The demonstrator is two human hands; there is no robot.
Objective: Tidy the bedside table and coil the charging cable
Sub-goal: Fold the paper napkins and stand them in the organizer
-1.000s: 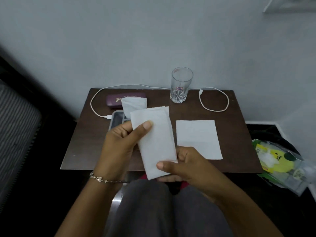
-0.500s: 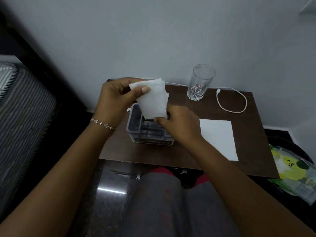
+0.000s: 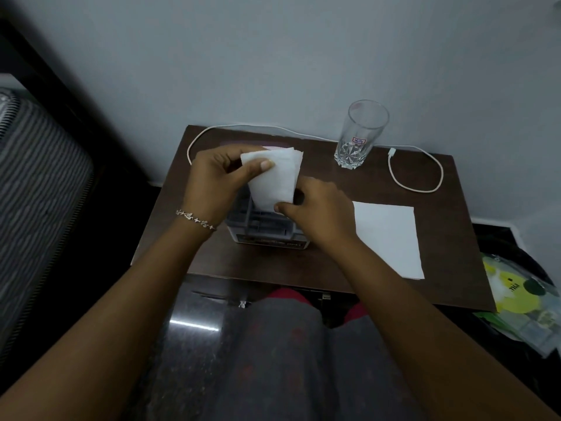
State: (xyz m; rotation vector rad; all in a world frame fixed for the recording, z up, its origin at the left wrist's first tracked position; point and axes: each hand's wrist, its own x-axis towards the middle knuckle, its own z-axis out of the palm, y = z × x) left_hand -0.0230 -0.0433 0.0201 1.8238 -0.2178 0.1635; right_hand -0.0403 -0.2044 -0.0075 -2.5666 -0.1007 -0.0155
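A folded tissue [image 3: 274, 180] is pinched by the left hand [image 3: 217, 183] and right hand [image 3: 315, 214] above the grey organiser [image 3: 267, 235] — tucking in is judged next — while the cable [image 3: 425, 171] lies uncoiled behind.

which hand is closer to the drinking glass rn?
Right. The right hand pinches the folded tissue's lower edge, below-left of the glass with bare table between. The left hand grips the tissue's top, farther left.

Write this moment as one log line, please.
both hands: left hand, right hand | hold: folded white tissue | over: grey plastic organiser box | white charging cable: uncoiled
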